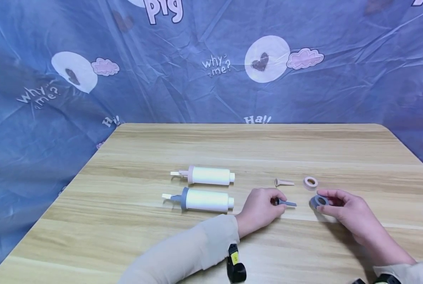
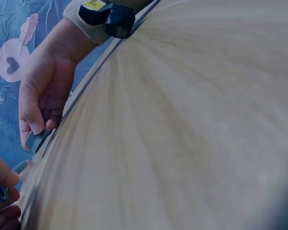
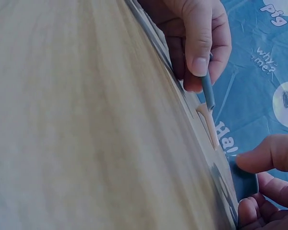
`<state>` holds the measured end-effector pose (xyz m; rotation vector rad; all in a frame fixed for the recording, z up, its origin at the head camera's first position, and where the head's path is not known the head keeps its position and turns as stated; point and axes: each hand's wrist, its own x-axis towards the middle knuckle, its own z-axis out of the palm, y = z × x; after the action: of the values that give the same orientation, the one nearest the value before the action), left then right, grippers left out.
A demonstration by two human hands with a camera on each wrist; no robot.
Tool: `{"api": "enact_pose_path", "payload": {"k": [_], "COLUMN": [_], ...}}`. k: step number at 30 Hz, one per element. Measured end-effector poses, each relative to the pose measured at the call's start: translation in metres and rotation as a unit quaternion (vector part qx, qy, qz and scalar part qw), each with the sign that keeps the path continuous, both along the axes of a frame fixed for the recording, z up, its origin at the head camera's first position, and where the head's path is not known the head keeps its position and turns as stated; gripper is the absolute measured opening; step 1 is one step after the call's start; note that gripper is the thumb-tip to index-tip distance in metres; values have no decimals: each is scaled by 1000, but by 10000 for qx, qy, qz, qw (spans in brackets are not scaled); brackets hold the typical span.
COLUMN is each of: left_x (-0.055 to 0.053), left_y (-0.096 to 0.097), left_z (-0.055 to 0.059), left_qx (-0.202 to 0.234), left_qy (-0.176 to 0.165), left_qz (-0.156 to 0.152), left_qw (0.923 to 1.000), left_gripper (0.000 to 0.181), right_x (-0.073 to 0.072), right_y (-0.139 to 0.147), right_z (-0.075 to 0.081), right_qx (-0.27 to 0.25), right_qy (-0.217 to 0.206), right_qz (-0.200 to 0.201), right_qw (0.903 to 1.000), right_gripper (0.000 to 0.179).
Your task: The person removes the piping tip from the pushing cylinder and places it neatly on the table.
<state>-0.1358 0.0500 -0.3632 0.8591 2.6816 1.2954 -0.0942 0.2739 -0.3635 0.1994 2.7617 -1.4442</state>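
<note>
My left hand (image 1: 260, 208) pinches a blue-grey piece with a flared end and a thin stem (image 1: 287, 203), the stem pointing right. My right hand (image 1: 353, 215) holds a blue-grey ring-shaped cap (image 1: 319, 201) between thumb and fingers, just above or at the table; contact cannot be told. In the right wrist view the cap (image 3: 245, 178) shows its smooth side under the thumb. Behind the left hand lies a pale pink flared stem piece (image 1: 284, 182), and a pale pink ring cap (image 1: 310, 182) sits behind the right hand.
Left of the hands lie two white cylinders on their sides, one with a pink collar (image 1: 211, 176), the nearer one with a blue-grey collar (image 1: 207, 200). The wood-grain table (image 1: 126, 236) ends at a blue printed cloth (image 1: 183, 86).
</note>
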Motion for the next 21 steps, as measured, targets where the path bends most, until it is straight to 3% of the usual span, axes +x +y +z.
{"api": "enact_pose_path", "payload": {"k": [4,11,21], "left_x": [-1,-2,-1], "left_y": [2,6,9], "left_z": [-2,-4,-2], "left_qx": [-284,-607,-1014], "left_qy": [245,390,689], "left_qz": [-47,-15,186], "left_qw": [9993,9974,9923], "left_gripper": [10,9,5], "right_x": [-1,-2,-3], "right_y": [1,3,2], "right_z": [-1,-3,-2], "right_qx": [25,105,241], "right_qy": [-110,-82,-154], "right_qz": [-23,-66,-37], "right_qw": [9999,9999,9996], "right_gripper": [52,53,55]}}
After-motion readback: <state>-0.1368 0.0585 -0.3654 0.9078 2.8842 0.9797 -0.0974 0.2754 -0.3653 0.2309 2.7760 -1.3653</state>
